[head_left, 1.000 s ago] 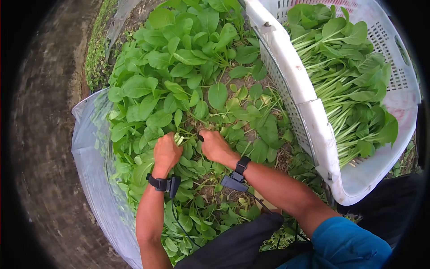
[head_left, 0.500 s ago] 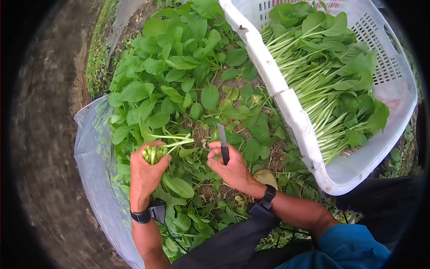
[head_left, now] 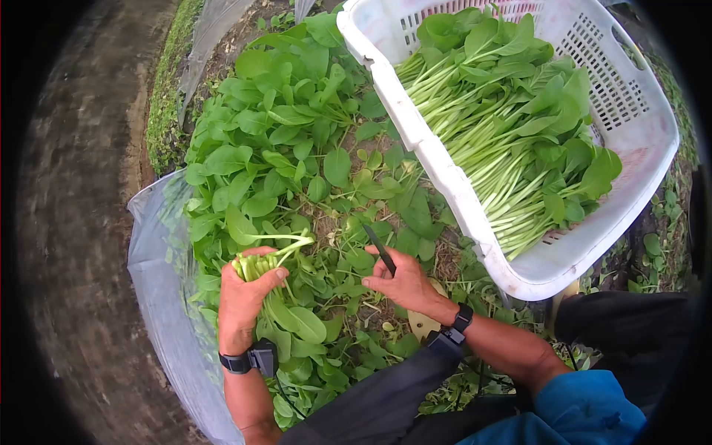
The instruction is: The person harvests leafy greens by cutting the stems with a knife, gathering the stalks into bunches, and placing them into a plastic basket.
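Left hand (head_left: 241, 300) wrapped round bunch of leafy stems (head_left: 279, 256); right hand (head_left: 408, 285) closed on small knife (head_left: 380, 252).
Handling well likely means snug left grip, stem ends evened up, blade kept off left fingers. Bunch sits inside left hand, some ends poking right toward knife, not touching it; white basket (head_left: 530, 287) of greens far right.
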